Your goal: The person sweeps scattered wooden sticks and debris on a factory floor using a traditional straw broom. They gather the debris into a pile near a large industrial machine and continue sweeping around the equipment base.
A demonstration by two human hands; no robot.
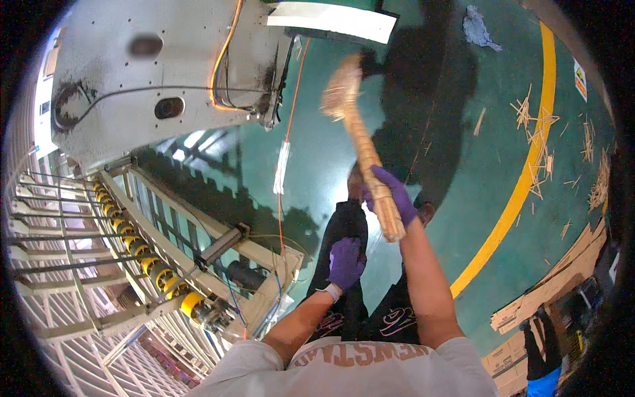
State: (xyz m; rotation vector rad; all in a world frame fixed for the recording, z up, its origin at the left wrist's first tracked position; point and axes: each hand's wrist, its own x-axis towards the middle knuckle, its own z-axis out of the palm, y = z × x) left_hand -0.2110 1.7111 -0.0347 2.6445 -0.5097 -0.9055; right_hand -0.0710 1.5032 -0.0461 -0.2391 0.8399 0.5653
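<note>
My right hand [393,195], in a purple glove, is closed around the handle of a straw hand broom [370,162]. The bound tan handle slants up and left from my grip. At its far end the bristle head is smeared by motion over the green floor [317,149]. My left hand [347,263], also gloved in purple, hangs in front of my dark trouser leg. Its fingers point forward, slightly bent, with nothing seen in them.
Thin wood sticks [529,119] lie scattered along a yellow floor line [544,79]. A crumpled grey-blue cloth [479,28] rests farther off. Left stand a grey machine [172,56] with cables and a roller frame with yellow wheels [135,246]. Flattened cardboard [555,281] lies at right.
</note>
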